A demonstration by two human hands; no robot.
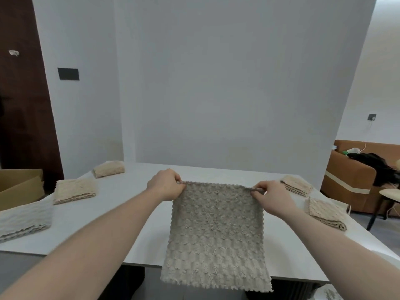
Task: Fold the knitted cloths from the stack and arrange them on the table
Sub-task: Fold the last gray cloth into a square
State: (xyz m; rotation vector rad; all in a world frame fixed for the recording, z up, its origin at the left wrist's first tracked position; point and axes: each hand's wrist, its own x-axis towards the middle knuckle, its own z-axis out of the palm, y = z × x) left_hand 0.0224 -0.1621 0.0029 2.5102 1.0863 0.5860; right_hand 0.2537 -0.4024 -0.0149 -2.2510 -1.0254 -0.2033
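Note:
An unfolded beige knitted cloth (216, 232) hangs spread out in front of me, its lower edge past the near edge of the white table (134, 204). My left hand (165, 185) pinches its top left corner and my right hand (270, 197) pinches its top right corner. A stack of pale cloths (23, 219) sits at the table's left edge. Folded beige cloths lie on the left (74, 190), at the far left (108, 168), at the far right (297, 185) and on the right (326, 212).
An open cardboard box (19, 185) stands left of the table beside a dark door (23, 94). A brown sofa (357, 176) with dark clothing and a small round stool (389, 194) are to the right. A white wall rises behind the table.

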